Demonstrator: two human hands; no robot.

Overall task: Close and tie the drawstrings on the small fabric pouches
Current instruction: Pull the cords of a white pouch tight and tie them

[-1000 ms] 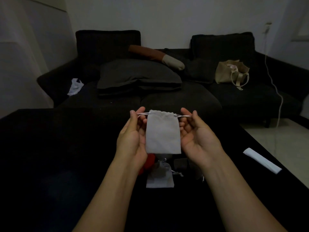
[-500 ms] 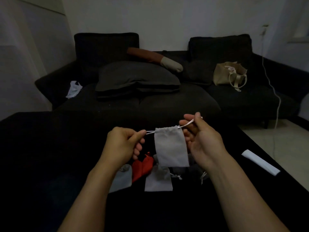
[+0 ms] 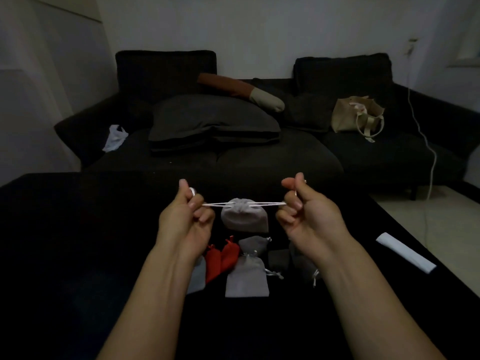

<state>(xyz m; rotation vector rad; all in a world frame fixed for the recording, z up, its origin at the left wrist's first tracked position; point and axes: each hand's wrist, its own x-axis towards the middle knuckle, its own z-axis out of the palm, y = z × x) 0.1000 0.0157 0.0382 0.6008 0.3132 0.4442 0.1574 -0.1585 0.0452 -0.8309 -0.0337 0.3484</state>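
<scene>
Head view: cinching a grey pouch on its drawstrings.

The held pouch, in mid-air at centre frame, has its mouth gathered shut, so closing looks done and the knot remains; other pouches lie on the dark counter at 6 o'clock, some apparently untied. The left hand at 9 o'clock and right hand at 3 o'clock each pinch a taut drawstring with curled fingers, forearms angled inward.

A pale grey fabric pouch hangs on white drawstrings at the frame's centre. Below lie two red pouches and more grey pouches on the black tabletop.
</scene>
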